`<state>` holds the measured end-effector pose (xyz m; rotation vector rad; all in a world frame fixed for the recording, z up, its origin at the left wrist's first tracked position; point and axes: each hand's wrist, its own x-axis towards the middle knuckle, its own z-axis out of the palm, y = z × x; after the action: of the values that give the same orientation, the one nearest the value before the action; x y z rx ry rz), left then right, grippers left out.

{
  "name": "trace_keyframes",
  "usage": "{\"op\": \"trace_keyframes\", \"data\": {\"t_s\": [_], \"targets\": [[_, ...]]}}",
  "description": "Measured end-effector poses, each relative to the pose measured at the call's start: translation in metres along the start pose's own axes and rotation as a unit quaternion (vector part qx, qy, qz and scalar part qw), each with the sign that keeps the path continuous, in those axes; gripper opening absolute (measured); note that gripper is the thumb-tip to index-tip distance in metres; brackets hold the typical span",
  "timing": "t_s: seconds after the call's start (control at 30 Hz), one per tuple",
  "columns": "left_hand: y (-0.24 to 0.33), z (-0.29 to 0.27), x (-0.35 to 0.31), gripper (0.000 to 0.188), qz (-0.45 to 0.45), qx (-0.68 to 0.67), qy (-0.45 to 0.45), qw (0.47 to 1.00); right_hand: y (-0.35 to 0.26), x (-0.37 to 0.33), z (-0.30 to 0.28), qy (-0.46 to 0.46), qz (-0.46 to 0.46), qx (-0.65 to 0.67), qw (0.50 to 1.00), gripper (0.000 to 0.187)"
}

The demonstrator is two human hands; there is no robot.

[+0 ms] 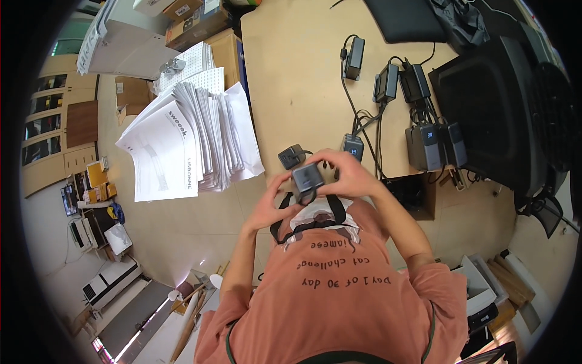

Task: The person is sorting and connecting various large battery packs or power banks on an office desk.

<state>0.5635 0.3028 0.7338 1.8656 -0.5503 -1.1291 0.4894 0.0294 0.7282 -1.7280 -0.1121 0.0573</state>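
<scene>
Close in front of my body, both hands are around a dark grey block-shaped device (308, 176) with a dark loop at its lower side. My left hand (267, 206) has its fingers at the left side and thumb below. My right hand (350, 175) curves over the top and right side, with its fingertips partly hidden. Just beyond my left fingers, a small black cube-like device (291, 156) rests at the table's near edge. Beyond my right hand stands a dark charger block (353, 147) with a lit display and cables.
On the wooden table (291, 73), more dark blocks (384, 84) lie among tangled black cables. Two blocks with displays (424, 147) stand at the right edge, beside a black chair (479, 103). At the left is a stack of printed paper sheets (167, 151), with cardboard boxes (197, 27) behind.
</scene>
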Motion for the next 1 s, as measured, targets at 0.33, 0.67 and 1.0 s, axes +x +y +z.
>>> {"op": "trace_keyframes", "data": {"t_s": [0.33, 0.67, 1.0], "targets": [[0.077, 0.064, 0.064, 0.056, -0.133, -0.375, -0.129, 0.908, 0.008, -0.031, -0.007, 0.215, 0.15, 0.304, 0.916, 0.05], [0.042, 0.121, 0.088, 0.041, -0.188, -0.402, -0.166, 0.88, 0.029, -0.085, 0.029, 0.411, 0.168, 0.41, 0.797, 0.033], [0.059, 0.136, 0.115, 0.067, -0.142, -0.502, -0.327, 0.788, 0.013, -0.116, -0.024, 0.387, 0.166, 0.438, 0.794, 0.049]]}}
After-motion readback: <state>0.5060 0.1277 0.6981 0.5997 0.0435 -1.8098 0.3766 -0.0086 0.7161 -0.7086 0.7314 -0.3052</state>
